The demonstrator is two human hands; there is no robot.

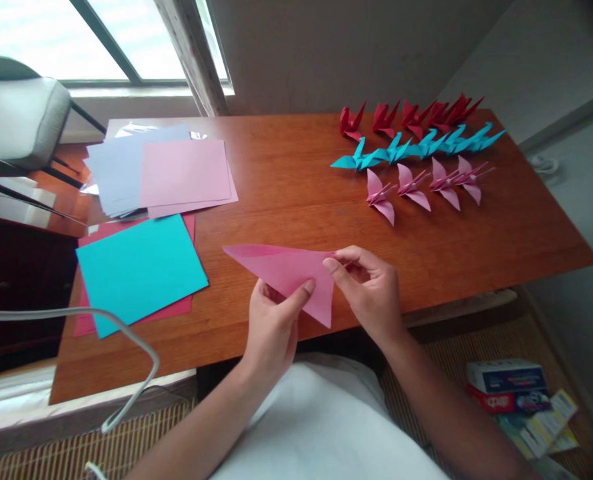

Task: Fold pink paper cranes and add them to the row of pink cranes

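A pink sheet of paper [289, 267], folded into a triangle, is held between my two hands above the table's near edge. My left hand [276, 317] grips it from below, the thumb lying flat on its face and the fingers hidden behind. At the triangle's right corner, the thumb and forefinger of my right hand [369, 287] pinch the paper. One long point of the triangle reaches out to the left, and another hangs down toward me.
On the wooden table [286, 180], rows of red cranes [411, 120], blue cranes [396, 152] and pink cranes [444, 183] stand at the back right. Pale pink sheets [186, 172], grey-blue sheets [116, 175] and a turquoise sheet [141, 273] over red paper [179, 307] lie left. A white cable [141, 343] crosses lower left.
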